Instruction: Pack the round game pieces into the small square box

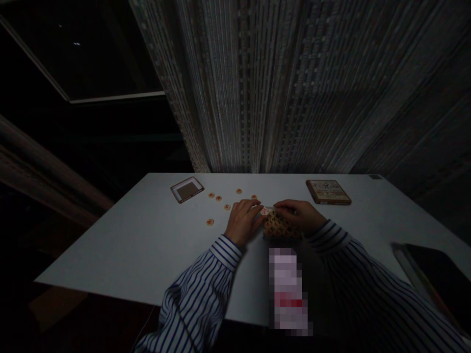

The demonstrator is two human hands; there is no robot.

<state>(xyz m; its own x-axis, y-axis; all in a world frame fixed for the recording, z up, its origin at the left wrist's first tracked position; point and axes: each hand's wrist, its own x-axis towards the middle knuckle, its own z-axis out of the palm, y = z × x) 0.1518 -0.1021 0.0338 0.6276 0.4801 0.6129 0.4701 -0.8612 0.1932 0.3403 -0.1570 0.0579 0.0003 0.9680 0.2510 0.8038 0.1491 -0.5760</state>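
A block of round xiangqi pieces (277,228) with red and dark characters lies in front of me, packed together in what looks like a clear case. My left hand (243,219) is at its left side, thumb and fingers curved around a paler xiangqi piece (265,211) at the upper left corner. Over the right part of the block is my right hand (300,214), fingertips pinched together near its far edge. Whatever those fingertips hold is too small and dark to make out, and the hand hides several pieces.
Several loose xiangqi pieces (218,198) lie left of and beyond my left hand. A shallow box part (187,190) is at the back left, a printed box (328,191) at the back right. A dark flat object (437,274) rests at the right of the white table (121,245). Curtains hang behind.
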